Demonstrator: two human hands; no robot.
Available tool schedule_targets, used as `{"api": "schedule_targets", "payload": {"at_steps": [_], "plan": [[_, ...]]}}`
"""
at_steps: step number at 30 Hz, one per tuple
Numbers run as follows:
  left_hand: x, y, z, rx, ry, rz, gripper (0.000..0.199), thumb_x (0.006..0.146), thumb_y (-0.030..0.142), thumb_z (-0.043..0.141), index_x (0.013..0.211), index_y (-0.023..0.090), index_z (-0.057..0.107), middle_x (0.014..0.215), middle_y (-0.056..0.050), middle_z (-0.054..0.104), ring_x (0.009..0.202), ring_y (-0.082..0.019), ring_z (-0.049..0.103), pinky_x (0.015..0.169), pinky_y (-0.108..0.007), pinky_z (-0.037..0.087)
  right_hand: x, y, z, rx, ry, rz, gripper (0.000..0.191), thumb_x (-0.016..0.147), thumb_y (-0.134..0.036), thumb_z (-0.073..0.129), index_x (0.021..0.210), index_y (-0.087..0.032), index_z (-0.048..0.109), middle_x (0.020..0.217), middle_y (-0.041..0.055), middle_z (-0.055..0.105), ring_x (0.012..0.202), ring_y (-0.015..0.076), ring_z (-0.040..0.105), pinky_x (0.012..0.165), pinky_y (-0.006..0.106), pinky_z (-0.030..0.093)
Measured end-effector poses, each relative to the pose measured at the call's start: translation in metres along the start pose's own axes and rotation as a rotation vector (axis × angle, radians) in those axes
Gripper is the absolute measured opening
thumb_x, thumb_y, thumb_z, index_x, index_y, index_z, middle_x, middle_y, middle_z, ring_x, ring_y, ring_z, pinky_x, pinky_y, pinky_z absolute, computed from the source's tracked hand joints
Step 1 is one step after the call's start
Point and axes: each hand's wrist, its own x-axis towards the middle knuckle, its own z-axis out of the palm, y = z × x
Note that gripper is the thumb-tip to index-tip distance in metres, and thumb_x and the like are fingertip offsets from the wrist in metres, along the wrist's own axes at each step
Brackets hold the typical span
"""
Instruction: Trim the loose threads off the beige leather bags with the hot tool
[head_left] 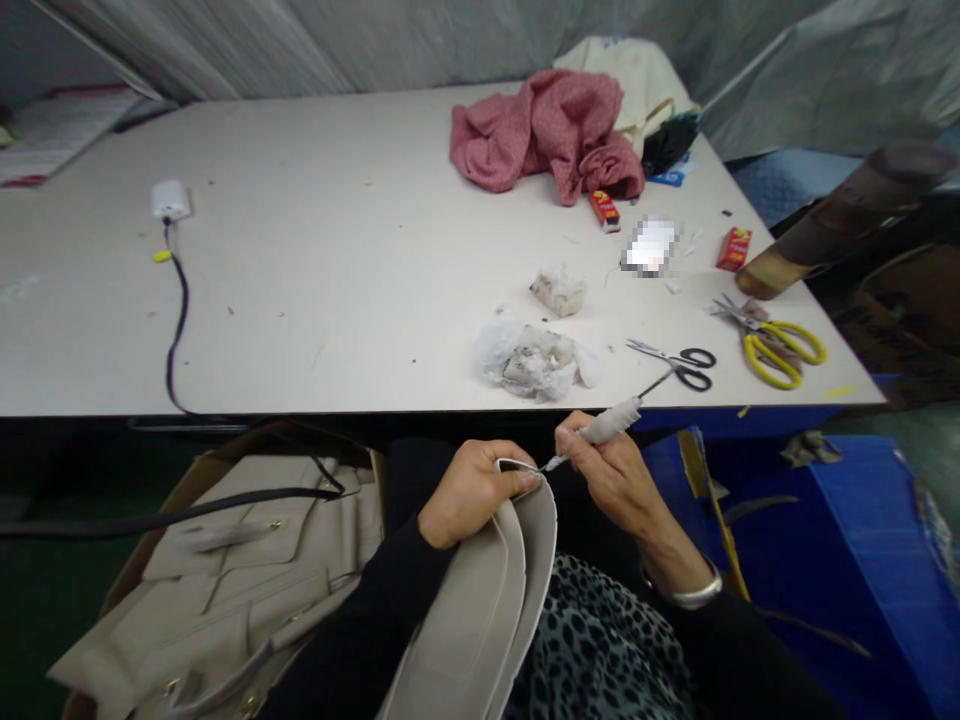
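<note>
A beige leather-like bag piece (480,610) with curved double edges lies over my lap. My left hand (476,490) pinches its top edge, thumb on the near side. My right hand (611,475) is wrapped round a tool (613,420) with a pale wrapped handle; a thin dark shaft sticks out at its upper end. The tool's lower tip meets the top edge of the bag piece, right beside my left fingertips. A silver bracelet circles my right wrist.
On the table (315,250) are black scissors (686,368), yellow scissors (776,345), plastic-wrapped lumps (536,360), a red cloth (547,130) and a tilted bottle (840,220). Left below, a box holds beige bags (247,560). A blue box (832,540) stands right; a cable (180,320) crosses the left.
</note>
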Motion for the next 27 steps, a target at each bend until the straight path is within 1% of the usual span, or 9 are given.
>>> {"api": "schedule_targets", "payload": {"at_steps": [4, 6, 9, 11, 13, 15, 17, 21, 27], "plan": [[0.001, -0.001, 0.001, -0.045, -0.016, -0.009, 0.016, 0.071, 0.028, 0.078, 0.077, 0.014, 0.076, 0.067, 0.0, 0.065, 0.064, -0.012, 0.051, 0.064, -0.026, 0.039, 0.001, 0.013, 0.006, 0.193, -0.002, 0.003, 0.036, 0.105, -0.043, 0.052, 0.078, -0.02, 0.059, 0.069, -0.0022, 0.053, 0.065, 0.0131, 0.051, 0.063, 0.027, 0.039], [0.002, -0.003, 0.002, -0.079, -0.015, -0.025, 0.017, 0.07, 0.029, 0.077, 0.077, 0.014, 0.074, 0.066, 0.0, 0.064, 0.062, -0.012, 0.049, 0.062, -0.025, 0.037, 0.002, 0.021, 0.01, 0.328, 0.065, 0.0, 0.037, 0.104, -0.043, 0.054, 0.076, -0.02, 0.06, 0.068, -0.002, 0.054, 0.063, 0.0131, 0.051, 0.062, 0.027, 0.04], [0.002, -0.005, 0.001, -0.143, 0.019, -0.033, 0.018, 0.071, 0.03, 0.078, 0.077, 0.014, 0.072, 0.064, 0.001, 0.06, 0.06, -0.011, 0.047, 0.06, -0.024, 0.036, 0.01, 0.029, 0.013, 0.43, 0.325, -0.01, 0.035, 0.104, -0.042, 0.056, 0.077, -0.02, 0.061, 0.067, -0.0025, 0.054, 0.061, 0.0125, 0.051, 0.06, 0.026, 0.041], [0.002, -0.005, 0.0, -0.164, 0.048, -0.009, 0.018, 0.073, 0.03, 0.078, 0.077, 0.014, 0.071, 0.064, 0.002, 0.06, 0.061, -0.011, 0.048, 0.061, -0.024, 0.037, 0.018, 0.03, 0.012, 0.352, 0.49, -0.021, 0.03, 0.103, -0.042, 0.058, 0.084, -0.021, 0.065, 0.07, -0.002, 0.058, 0.064, 0.0131, 0.055, 0.062, 0.026, 0.044], [0.002, -0.005, -0.002, -0.154, 0.052, 0.02, 0.017, 0.076, 0.03, 0.077, 0.082, 0.014, 0.074, 0.069, 0.001, 0.063, 0.064, -0.012, 0.051, 0.063, -0.024, 0.039, 0.027, 0.029, 0.011, 0.198, 0.573, -0.048, 0.025, 0.103, -0.042, 0.059, 0.092, -0.021, 0.067, 0.076, -0.0007, 0.063, 0.07, 0.0149, 0.061, 0.068, 0.028, 0.048], [0.002, -0.005, -0.005, -0.124, 0.049, 0.039, 0.018, 0.078, 0.03, 0.076, 0.087, 0.015, 0.077, 0.075, -0.002, 0.068, 0.068, -0.013, 0.054, 0.067, -0.024, 0.042, 0.034, 0.028, 0.009, 0.061, 0.587, -0.101, 0.023, 0.103, -0.042, 0.059, 0.096, -0.021, 0.067, 0.081, 0.0006, 0.065, 0.076, 0.0169, 0.064, 0.074, 0.031, 0.051], [0.002, -0.005, -0.007, -0.107, 0.069, 0.051, 0.017, 0.079, 0.03, 0.076, 0.087, 0.015, 0.078, 0.077, -0.003, 0.07, 0.07, -0.014, 0.056, 0.068, -0.024, 0.043, 0.041, 0.028, 0.009, -0.013, 0.573, -0.166, 0.022, 0.103, -0.041, 0.059, 0.098, -0.021, 0.067, 0.086, 0.0018, 0.066, 0.081, 0.0185, 0.065, 0.08, 0.034, 0.052], [-0.001, -0.006, -0.01, -0.155, 0.133, 0.046, 0.016, 0.076, 0.03, 0.077, 0.08, 0.015, 0.074, 0.069, -0.001, 0.066, 0.064, -0.013, 0.054, 0.064, -0.024, 0.042, 0.051, 0.032, 0.011, -0.092, 0.524, -0.244, 0.021, 0.103, -0.04, 0.059, 0.1, -0.02, 0.068, 0.094, 0.0057, 0.07, 0.091, 0.022, 0.068, 0.087, 0.038, 0.053], [-0.004, -0.006, -0.017, -0.191, 0.148, 0.017, 0.019, 0.074, 0.032, 0.08, 0.079, 0.015, 0.074, 0.067, -0.002, 0.066, 0.062, -0.014, 0.056, 0.062, -0.025, 0.043, 0.064, 0.033, 0.011, -0.216, 0.478, -0.299, 0.025, 0.103, -0.043, 0.058, 0.101, -0.02, 0.068, 0.099, 0.0086, 0.073, 0.095, 0.0241, 0.069, 0.088, 0.038, 0.053]]}}
